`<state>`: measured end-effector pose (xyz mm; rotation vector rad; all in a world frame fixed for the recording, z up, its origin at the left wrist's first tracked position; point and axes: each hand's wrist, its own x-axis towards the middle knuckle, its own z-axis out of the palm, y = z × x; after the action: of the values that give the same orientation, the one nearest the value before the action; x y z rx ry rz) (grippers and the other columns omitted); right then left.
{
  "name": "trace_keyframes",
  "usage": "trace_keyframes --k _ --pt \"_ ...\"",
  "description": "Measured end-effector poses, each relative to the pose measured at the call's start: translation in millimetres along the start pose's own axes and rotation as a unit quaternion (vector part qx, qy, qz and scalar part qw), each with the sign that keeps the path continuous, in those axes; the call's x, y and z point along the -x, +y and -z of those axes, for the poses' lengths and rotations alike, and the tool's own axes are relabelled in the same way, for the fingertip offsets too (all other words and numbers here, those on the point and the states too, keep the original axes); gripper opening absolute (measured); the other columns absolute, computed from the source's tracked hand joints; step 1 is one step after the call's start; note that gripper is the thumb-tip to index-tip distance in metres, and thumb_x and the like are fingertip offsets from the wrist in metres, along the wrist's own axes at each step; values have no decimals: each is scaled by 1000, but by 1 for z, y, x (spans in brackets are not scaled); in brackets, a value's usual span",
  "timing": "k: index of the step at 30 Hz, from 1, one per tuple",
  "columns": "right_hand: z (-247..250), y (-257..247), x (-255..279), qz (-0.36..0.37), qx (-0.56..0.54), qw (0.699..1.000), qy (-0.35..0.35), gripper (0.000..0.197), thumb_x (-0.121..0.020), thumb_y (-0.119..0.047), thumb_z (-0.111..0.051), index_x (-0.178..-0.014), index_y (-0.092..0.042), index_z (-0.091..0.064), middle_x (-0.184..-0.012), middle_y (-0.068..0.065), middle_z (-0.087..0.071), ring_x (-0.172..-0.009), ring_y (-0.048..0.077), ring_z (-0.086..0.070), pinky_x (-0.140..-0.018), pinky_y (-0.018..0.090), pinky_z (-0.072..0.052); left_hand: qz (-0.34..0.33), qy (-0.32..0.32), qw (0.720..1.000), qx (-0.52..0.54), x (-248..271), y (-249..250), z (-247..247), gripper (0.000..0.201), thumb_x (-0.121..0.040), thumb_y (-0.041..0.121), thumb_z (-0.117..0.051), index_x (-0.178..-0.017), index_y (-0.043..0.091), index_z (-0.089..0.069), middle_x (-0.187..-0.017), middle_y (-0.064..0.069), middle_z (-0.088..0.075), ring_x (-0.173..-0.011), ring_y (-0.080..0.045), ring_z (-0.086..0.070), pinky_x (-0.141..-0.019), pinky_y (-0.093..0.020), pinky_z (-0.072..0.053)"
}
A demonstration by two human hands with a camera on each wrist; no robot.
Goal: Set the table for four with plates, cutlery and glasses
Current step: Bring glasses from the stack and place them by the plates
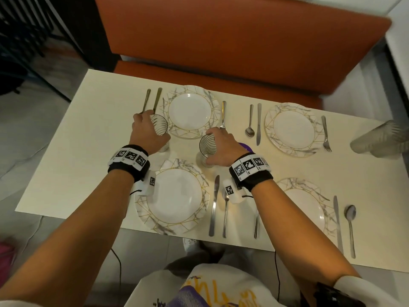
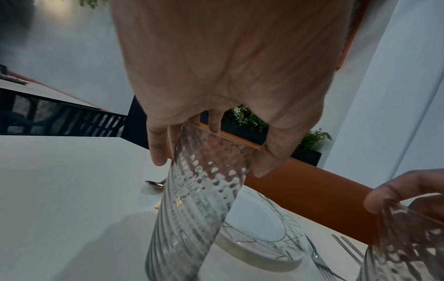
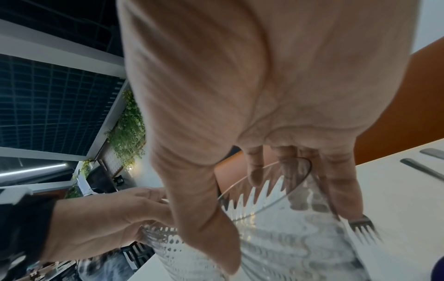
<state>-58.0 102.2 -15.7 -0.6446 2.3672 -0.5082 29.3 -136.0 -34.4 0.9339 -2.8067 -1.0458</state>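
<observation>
My left hand [image 1: 147, 129] grips a ribbed clear glass [image 1: 159, 129] by its rim, beside the far left plate [image 1: 190, 111]; in the left wrist view the glass [image 2: 199, 199] hangs from my fingertips [image 2: 157, 150]. My right hand [image 1: 223, 147] holds a second ribbed glass [image 1: 207, 149] between the far left plate and the near left plate [image 1: 174, 198]; its fingers curl over the rim [image 3: 264, 182]. Whether either glass base touches the table I cannot tell. Knives, spoons and forks lie beside the plates.
Two more plates [image 1: 294, 129] [image 1: 307, 204] sit on the right half of the white table [image 1: 77, 151]. Stacked glasses [image 1: 380, 140] lie at the right edge. An orange bench [image 1: 221, 41] runs behind the table. A purple object [image 1: 245, 147] peeks out beyond my right hand.
</observation>
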Motion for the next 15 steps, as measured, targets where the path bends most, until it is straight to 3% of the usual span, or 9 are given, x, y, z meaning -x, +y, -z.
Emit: trace_keyframes --k 8,11,15 --pt "-2 0 5 8 0 1000 10 97 -67 -28 -84 -147 -24 -29 -143 10 -38 -133 30 -37 -100 44 -47 0 26 994 -105 2 14 7 99 -76 52 -81 -152 9 -33 -147 -21 -40 -131 -43 -46 -108 -58 -40" --pt "3 6 10 8 -13 1000 10 108 -68 -34 -85 -155 -22 -20 -154 12 -29 -141 32 -29 -109 47 -41 -28 53 991 -123 3 25 9 97 -76 53 -80 -150 7 -36 -144 -22 -43 -129 -43 -47 -106 -57 -40" --pt "19 27 25 10 -46 998 33 107 -70 -44 -85 -155 -26 -22 -149 9 -36 -138 29 -33 -108 49 -40 -79 61 985 -139 9 55 6 88 -79 47 -78 -147 7 -42 -144 -23 -47 -130 -44 -47 -107 -57 -41"
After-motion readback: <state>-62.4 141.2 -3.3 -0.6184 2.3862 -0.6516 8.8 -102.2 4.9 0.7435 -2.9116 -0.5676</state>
